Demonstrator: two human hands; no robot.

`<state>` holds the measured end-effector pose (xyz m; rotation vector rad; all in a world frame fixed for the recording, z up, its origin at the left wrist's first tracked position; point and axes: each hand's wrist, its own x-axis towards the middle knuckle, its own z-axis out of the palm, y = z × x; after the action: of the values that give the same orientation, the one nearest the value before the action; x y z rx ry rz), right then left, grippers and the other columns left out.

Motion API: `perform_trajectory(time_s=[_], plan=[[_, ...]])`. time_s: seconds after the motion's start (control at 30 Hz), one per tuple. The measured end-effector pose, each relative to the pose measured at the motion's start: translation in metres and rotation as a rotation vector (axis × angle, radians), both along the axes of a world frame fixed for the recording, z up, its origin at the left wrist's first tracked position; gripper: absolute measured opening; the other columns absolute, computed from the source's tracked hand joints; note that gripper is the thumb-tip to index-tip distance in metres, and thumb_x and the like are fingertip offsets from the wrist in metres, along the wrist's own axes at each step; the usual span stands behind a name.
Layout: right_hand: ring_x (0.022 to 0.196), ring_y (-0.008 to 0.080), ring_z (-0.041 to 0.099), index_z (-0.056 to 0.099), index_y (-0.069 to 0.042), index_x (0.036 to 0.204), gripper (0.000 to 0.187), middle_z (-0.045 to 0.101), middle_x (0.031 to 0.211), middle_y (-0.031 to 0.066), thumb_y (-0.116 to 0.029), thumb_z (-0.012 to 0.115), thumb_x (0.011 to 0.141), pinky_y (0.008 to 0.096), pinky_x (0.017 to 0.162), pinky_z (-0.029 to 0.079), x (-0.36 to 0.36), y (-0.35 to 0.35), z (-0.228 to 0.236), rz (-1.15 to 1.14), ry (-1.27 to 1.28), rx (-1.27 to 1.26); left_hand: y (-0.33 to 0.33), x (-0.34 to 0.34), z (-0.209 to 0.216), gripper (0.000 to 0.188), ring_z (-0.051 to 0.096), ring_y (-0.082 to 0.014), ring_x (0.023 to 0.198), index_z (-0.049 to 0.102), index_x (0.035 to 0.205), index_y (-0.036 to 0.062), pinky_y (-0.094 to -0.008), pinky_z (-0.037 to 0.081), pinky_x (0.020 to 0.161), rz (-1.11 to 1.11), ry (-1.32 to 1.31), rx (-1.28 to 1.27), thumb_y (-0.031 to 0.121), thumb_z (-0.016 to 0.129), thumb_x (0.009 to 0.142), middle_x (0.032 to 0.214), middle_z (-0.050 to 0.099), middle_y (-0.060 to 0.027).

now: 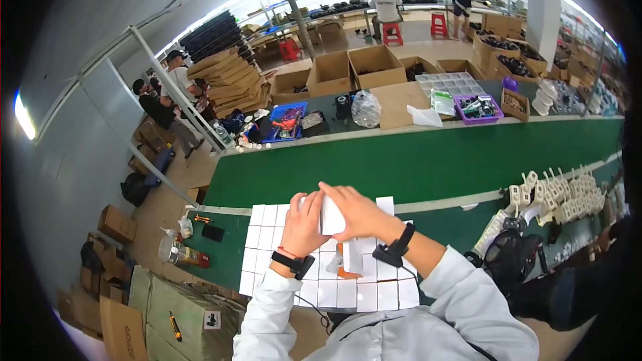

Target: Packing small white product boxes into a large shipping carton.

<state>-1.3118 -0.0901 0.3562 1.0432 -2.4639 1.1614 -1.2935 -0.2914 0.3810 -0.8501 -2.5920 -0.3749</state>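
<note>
A small white box (332, 219) is held up between my two hands, above rows of similar white boxes (267, 234) laid side by side on the green bench. My left hand (303, 226) grips the box from its left side. Around its top and right side wrap the fingers of my right hand (353, 211). Just below my hands lies a white piece that looks like an open box (352, 257), with an orange item (346, 272) partly showing under it. Black bands with cables sit on both wrists.
A green conveyor belt (321, 160) runs across beyond the bench. White corded devices (555, 194) crowd the right side. At left stand a clear jar (172, 249) and a black phone-like slab (212, 232). Bins, including a purple basket (478, 108), line the far side; several people work beyond.
</note>
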Motion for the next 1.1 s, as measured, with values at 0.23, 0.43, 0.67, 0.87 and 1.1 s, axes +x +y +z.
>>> perform_trajectory(time_s=[0.23, 0.43, 0.67, 0.87, 1.1], plan=[[0.127, 0.0423, 0.047, 0.04, -0.004, 0.149, 0.108, 0.05, 0.138, 0.0198, -0.017, 0.088, 0.054, 0.0471, 0.111, 0.043, -0.028, 0.112, -0.025, -0.41, 0.009, -0.092, -0.052, 0.006, -0.033, 0.106, 0.048, -0.0402, 0.127, 0.045, 0.145, -0.0004, -0.0486, 0.043, 0.108, 0.265, -0.057, 0.076, 0.021, 0.096, 0.054, 0.137, 0.051, -0.0195], [0.133, 0.0431, 0.043, 0.043, -0.003, 0.146, 0.105, 0.047, 0.142, 0.022, -0.026, 0.093, 0.056, 0.0469, 0.115, 0.038, -0.052, 0.173, -0.128, -0.389, -0.219, 0.055, -0.105, 0.018, -0.108, 0.111, 0.044, -0.0407, 0.13, 0.045, 0.145, 0.0017, -0.0487, 0.041, 0.112, 0.344, -0.368, -0.149, 0.023, 0.099, 0.05, 0.14, 0.049, -0.0175], [0.144, 0.0378, 0.039, 0.01, 0.002, 0.161, 0.129, 0.041, 0.153, 0.0242, -0.05, 0.088, 0.073, 0.0457, 0.119, 0.035, -0.05, 0.181, -0.222, -0.522, -0.593, 0.111, -0.106, 0.018, -0.119, 0.106, 0.04, -0.0431, 0.133, 0.044, 0.146, 0.0025, -0.0496, 0.04, 0.113, 0.255, -0.319, -0.034, 0.022, 0.095, 0.055, 0.142, 0.047, -0.0184], [0.114, 0.0304, 0.066, 0.045, 0.008, 0.145, 0.078, 0.066, 0.128, 0.021, -0.043, 0.072, 0.092, 0.0375, 0.095, 0.054, -0.054, 0.177, -0.253, -0.546, -0.965, -0.147, -0.103, 0.013, -0.123, 0.103, 0.039, -0.0431, 0.135, 0.043, 0.147, 0.0029, -0.0491, 0.041, 0.114, 0.234, -0.325, -0.023, 0.021, 0.093, 0.058, 0.144, 0.047, -0.0182], [0.106, 0.0341, 0.069, 0.062, 0.006, 0.128, 0.063, 0.07, 0.12, 0.0232, -0.047, 0.068, 0.093, 0.0398, 0.094, 0.052, -0.056, 0.124, -0.238, -0.369, -0.938, -0.03, -0.103, 0.018, -0.12, 0.101, 0.038, -0.0427, 0.137, 0.044, 0.147, 0.0043, -0.0483, 0.043, 0.113, 0.295, -0.374, -0.029, 0.019, 0.092, 0.059, 0.144, 0.047, -0.0164]])
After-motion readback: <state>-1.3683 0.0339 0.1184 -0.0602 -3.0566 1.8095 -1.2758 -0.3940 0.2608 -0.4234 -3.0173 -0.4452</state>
